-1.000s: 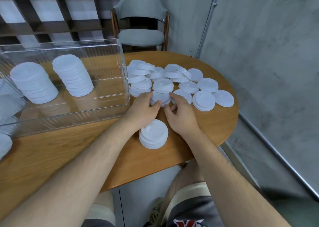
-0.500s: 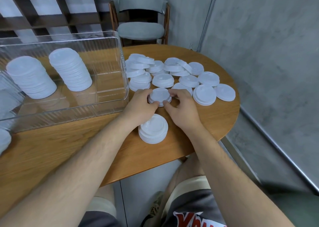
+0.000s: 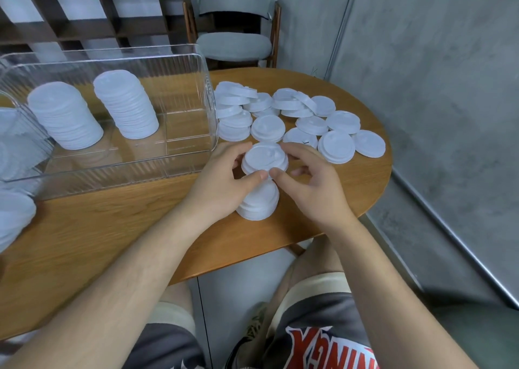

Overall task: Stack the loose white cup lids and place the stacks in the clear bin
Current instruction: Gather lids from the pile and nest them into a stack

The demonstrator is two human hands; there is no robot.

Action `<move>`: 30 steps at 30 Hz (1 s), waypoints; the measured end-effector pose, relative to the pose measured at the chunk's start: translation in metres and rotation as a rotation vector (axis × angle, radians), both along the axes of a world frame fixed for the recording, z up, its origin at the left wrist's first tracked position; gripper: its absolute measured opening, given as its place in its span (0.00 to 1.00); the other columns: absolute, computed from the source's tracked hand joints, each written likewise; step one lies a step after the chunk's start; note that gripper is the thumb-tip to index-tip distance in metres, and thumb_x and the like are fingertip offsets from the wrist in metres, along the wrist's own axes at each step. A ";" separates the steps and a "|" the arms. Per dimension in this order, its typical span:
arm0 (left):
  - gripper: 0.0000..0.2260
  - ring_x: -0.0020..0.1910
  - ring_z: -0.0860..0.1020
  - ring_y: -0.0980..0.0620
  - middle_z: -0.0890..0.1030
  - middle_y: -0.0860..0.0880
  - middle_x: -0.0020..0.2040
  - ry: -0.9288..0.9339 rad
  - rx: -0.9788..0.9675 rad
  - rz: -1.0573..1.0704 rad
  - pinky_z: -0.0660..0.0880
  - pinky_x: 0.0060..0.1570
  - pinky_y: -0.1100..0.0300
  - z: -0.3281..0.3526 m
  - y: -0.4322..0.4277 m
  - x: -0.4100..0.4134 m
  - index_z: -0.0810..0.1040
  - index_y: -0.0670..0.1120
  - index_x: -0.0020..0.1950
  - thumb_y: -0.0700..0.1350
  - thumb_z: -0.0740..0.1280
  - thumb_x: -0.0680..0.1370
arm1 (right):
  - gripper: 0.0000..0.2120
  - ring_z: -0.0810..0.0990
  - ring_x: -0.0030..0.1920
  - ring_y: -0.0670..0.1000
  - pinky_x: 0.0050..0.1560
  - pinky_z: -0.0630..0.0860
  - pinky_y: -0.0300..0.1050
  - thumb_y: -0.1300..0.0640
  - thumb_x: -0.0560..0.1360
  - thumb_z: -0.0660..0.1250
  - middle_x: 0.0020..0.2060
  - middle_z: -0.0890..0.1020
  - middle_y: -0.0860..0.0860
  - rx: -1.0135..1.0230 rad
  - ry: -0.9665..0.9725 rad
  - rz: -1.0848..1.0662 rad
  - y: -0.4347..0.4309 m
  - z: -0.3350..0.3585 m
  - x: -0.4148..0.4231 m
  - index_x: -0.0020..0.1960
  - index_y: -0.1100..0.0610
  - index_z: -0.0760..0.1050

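A small stack of white cup lids (image 3: 265, 158) sits between both hands, gripped at its rim. The left hand (image 3: 222, 180) curls round its left side and the right hand (image 3: 311, 186) round its right, the two thumbs nearly meeting at the near edge. The view does not show whether this stack rests on the bench (image 3: 112, 228) or is held just off it.

Directly on the near side of it, partly under the left hand, a second short stack (image 3: 259, 204) stands on the bench. Beyond the hands lie the loose lids (image 3: 268, 128), well over a dozen. Some lie single and flat, while others overlap or sit in low piles of a few, so no exact count can be made.

To the left is the clear bin (image 3: 118, 176), its near right corner just beside the left hand. Two tall, leaning stacks stand inside it, one on the left (image 3: 66, 116) and one right of it (image 3: 126, 104). More white lids (image 3: 14, 217) show at the far left edge, blurred and cut off.

Behind the bench stands a grey padded chair (image 3: 234, 46) with a wooden frame. A grey concrete wall (image 3: 435, 74) with a thin metal pipe (image 3: 341, 29) runs along the right. Nothing lies between the hands and the bin's open top.
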State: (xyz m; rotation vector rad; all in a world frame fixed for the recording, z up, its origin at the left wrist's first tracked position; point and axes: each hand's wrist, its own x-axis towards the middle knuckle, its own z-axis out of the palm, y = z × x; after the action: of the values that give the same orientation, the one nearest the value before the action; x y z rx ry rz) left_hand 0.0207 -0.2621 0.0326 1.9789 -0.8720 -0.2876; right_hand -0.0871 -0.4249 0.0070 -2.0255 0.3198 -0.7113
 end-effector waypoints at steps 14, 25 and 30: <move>0.22 0.70 0.70 0.61 0.75 0.57 0.68 -0.078 -0.131 0.004 0.67 0.71 0.62 -0.040 0.040 -0.027 0.76 0.47 0.71 0.44 0.73 0.78 | 0.22 0.74 0.66 0.49 0.54 0.76 0.41 0.47 0.73 0.74 0.61 0.79 0.40 -0.063 0.042 0.076 0.026 -0.018 -0.030 0.64 0.51 0.80; 0.22 0.69 0.69 0.65 0.74 0.58 0.69 -0.065 -0.098 0.006 0.66 0.70 0.66 -0.038 0.035 -0.024 0.75 0.48 0.72 0.44 0.72 0.78 | 0.21 0.73 0.67 0.47 0.53 0.75 0.38 0.50 0.75 0.75 0.62 0.78 0.39 -0.100 0.087 0.079 0.022 -0.021 -0.027 0.66 0.51 0.79; 0.21 0.69 0.69 0.66 0.75 0.58 0.68 -0.078 -0.083 0.012 0.65 0.70 0.68 -0.037 0.033 -0.022 0.75 0.48 0.72 0.46 0.72 0.79 | 0.20 0.73 0.66 0.46 0.52 0.76 0.38 0.50 0.75 0.75 0.62 0.79 0.41 -0.112 0.086 0.069 0.021 -0.018 -0.025 0.65 0.52 0.80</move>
State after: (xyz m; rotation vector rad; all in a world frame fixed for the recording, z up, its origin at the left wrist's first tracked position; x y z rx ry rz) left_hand -0.0015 -0.2289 -0.0047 1.9280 -0.9076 -0.1654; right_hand -0.1117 -0.4043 -0.0112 -2.1670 0.2632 -0.6118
